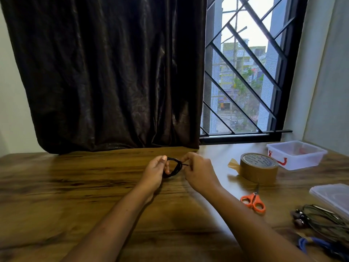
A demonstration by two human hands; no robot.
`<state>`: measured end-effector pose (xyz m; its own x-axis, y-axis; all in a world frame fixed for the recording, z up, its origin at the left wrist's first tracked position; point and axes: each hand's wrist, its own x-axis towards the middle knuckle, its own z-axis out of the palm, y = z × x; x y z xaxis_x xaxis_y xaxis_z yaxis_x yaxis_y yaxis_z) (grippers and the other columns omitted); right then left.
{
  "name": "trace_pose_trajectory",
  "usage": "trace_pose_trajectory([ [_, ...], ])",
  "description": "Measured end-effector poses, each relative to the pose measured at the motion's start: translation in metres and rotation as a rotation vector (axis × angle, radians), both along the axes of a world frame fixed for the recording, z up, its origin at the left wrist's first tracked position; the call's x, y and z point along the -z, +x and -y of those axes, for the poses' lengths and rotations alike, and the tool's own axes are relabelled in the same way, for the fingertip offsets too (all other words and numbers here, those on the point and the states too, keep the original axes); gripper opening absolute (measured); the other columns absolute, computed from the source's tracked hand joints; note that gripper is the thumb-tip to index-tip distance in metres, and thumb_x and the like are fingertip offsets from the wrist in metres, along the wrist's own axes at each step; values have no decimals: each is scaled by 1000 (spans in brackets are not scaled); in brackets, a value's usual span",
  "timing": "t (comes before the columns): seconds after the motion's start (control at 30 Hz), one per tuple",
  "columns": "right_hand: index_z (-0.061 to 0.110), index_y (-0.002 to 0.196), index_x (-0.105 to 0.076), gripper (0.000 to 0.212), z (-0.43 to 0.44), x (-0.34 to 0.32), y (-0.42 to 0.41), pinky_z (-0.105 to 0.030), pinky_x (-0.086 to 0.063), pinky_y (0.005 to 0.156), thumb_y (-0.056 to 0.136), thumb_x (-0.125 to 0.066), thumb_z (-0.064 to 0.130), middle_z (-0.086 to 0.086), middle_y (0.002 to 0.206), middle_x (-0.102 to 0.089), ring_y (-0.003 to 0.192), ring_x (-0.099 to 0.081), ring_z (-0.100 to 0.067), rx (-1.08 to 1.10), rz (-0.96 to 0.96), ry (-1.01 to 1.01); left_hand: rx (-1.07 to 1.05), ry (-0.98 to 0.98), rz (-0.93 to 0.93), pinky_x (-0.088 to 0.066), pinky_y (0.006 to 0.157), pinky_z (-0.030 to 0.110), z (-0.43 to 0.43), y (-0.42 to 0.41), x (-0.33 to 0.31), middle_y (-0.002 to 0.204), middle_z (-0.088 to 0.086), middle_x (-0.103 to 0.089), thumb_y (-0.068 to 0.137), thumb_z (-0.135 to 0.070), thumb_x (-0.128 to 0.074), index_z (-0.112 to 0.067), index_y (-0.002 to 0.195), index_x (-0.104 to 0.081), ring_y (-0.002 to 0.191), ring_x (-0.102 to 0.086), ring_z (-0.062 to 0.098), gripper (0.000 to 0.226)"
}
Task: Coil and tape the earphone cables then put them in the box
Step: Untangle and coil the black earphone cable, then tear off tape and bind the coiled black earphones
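A black earphone cable [174, 168] is wound into a small loop above the middle of the wooden table [75, 186]. My left hand [155, 171] grips the loop's left side, thumb on top. My right hand [198, 171] pinches a strand of the cable at the loop's right side. A roll of brown tape [258, 167] with a loose tab stands to the right. Behind it sits a clear plastic box [296, 154] with red latches, open. Orange-handled scissors [254, 201] lie in front of the tape.
At the right edge lie a clear lid [332, 195], a tangle of grey-green earphone cables [324, 220] and a blue cable [317, 242]. A dark curtain and a barred window stand behind the table.
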<state>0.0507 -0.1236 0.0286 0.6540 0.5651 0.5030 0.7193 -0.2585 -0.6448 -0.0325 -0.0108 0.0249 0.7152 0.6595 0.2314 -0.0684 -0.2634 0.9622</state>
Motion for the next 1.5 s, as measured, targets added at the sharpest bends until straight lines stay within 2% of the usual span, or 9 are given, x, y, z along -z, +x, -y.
trace_pose_trajectory([
  [0.17,12,98,-60,24,0,1,6,-31,-54,76,83,-52,-3,-11,82,-70,76,-65,-19,-114,-257,39,14,-228,71,-45,67,28,-4,-5,-8,67,2,-46,102,-26,-35,-12,81,-51,67,-50,17,30],
  [0.4,15,98,-64,17,-2,2,8,-20,-50,69,86,-55,6,-2,95,-67,87,-61,-15,-147,-344,84,187,-483,187,-54,52,25,8,-8,-15,70,3,-51,102,-20,-36,-8,98,-60,62,-53,11,27],
  [0.6,16,111,-65,27,-1,1,6,-21,-51,72,96,-52,34,0,104,-66,96,-62,-12,-277,-533,197,157,-491,168,-57,62,29,10,-7,-13,107,15,-64,101,-19,-36,-7,113,-57,99,-63,26,27],
  [0.77,14,109,-60,28,-5,6,8,-31,-59,70,84,-71,21,-8,104,-68,91,-69,-21,-247,-591,147,133,-489,66,-57,71,32,12,-2,-7,113,19,-62,100,-19,-39,-3,115,-55,104,-62,28,27],
  [0.87,13,106,-52,28,-3,6,7,-28,-57,57,84,-70,15,-13,104,-64,80,-70,-21,-164,-593,87,126,-390,-50,-57,74,33,11,-2,-4,103,16,-65,99,-21,-42,-4,106,-56,88,-66,23,23],
  [1.03,12,92,-52,22,-2,10,13,-24,-51,61,83,-71,19,-8,98,-60,82,-61,-18,-7,-390,-88,-79,95,-322,-55,71,32,3,-2,8,89,8,-67,90,-29,-59,-8,99,-64,80,-65,19,23],
  [1.2,17,80,-56,12,-3,16,16,-27,-50,73,86,-66,20,1,92,-56,84,-55,-17,47,-156,-246,-148,318,-457,-58,76,37,-4,0,14,83,0,-68,79,-29,-74,-16,81,-66,79,-65,15,15],
  [1.33,18,80,-57,9,-3,20,16,-21,-43,63,87,-62,16,3,88,-54,82,-53,-15,43,-99,-272,-178,433,-471,-56,72,31,-3,1,16,83,-3,-65,82,-28,-70,-18,83,-64,79,-63,11,12],
  [1.5,16,85,-59,7,1,24,14,-29,-49,74,90,-56,20,1,89,-58,83,-55,-16,83,-70,-201,-249,754,-456,-45,55,16,4,-3,10,81,-7,-61,92,-30,-56,-22,91,-61,68,-56,3,9],
])
